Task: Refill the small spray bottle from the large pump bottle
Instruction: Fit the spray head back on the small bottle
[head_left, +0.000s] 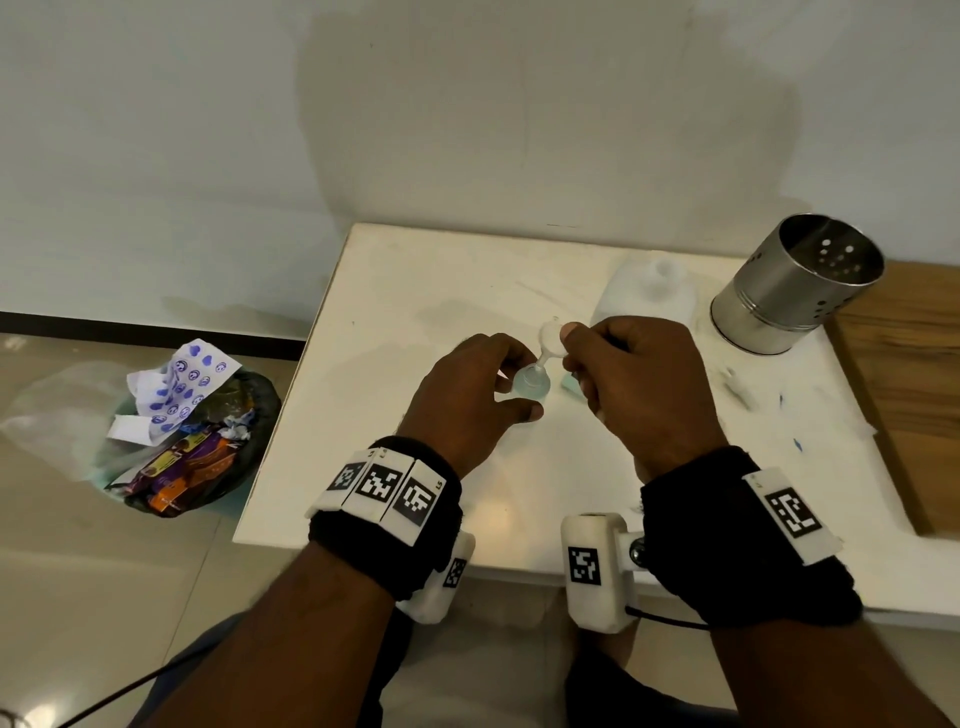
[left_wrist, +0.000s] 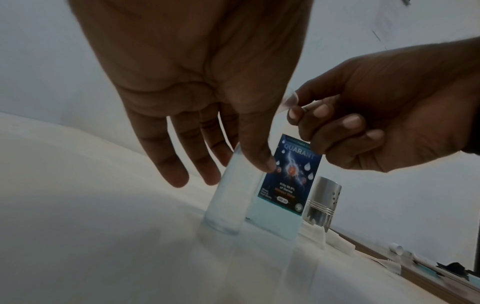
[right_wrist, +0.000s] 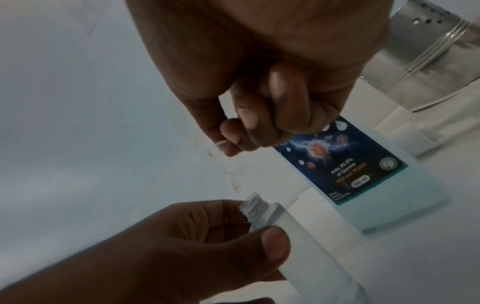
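Note:
The small clear spray bottle (head_left: 532, 382) (left_wrist: 228, 205) (right_wrist: 298, 236) stands upright on the white table (head_left: 415, 291), its threaded neck uncapped. My left hand (head_left: 511, 387) holds its body between thumb and fingers. My right hand (head_left: 569, 348) pinches a small clear funnel (head_left: 549, 338) (right_wrist: 223, 162), whose narrow tip hangs just over the bottle's neck. The large bottle (head_left: 649, 296) (left_wrist: 288, 185) (right_wrist: 350, 168), with a blue label and pale blue liquid, stands right behind; its neck is open and no pump is on it.
A perforated steel cup (head_left: 795, 286) lies tilted at the table's back right. A wooden surface (head_left: 909, 374) adjoins the table on the right. On the floor to the left sits a bag of rubbish (head_left: 182, 431). A wall rises close behind the table.

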